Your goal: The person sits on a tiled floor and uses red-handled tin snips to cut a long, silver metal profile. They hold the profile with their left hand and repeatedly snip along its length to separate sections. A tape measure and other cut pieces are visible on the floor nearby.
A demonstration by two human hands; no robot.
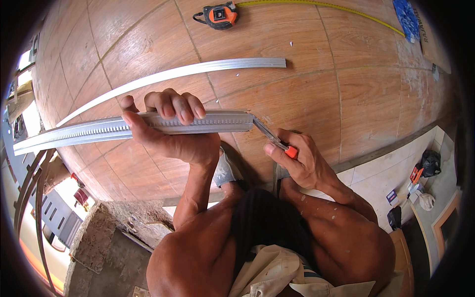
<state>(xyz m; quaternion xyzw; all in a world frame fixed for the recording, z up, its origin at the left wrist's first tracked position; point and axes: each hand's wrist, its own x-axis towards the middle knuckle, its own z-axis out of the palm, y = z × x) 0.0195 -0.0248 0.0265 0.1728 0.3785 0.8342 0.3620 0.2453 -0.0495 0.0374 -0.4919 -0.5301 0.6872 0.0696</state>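
A long galvanised metal channel (230, 120) with a ridged strip down its middle runs from the far left to just past the centre, held above the floor. My left hand (170, 141) is closed around it near its right end, thumb beneath and fingers over the top edge. In my right hand (307, 163) are metal snips (267, 132) with a red-orange handle. Their blades meet the channel's right end; whether they bite into it is too fine to tell. Beyond it, a second metal strip (247, 64) lies on the floor.
An orange and black tape measure (219, 17) lies at the far side, its yellow blade (324, 6) drawn out rightward toward blue plastic (406, 21). Small white scraps dot the wood-look tiles (277, 94). Rough concrete (101, 232) stands at lower left; a black bag (431, 162) sits at right.
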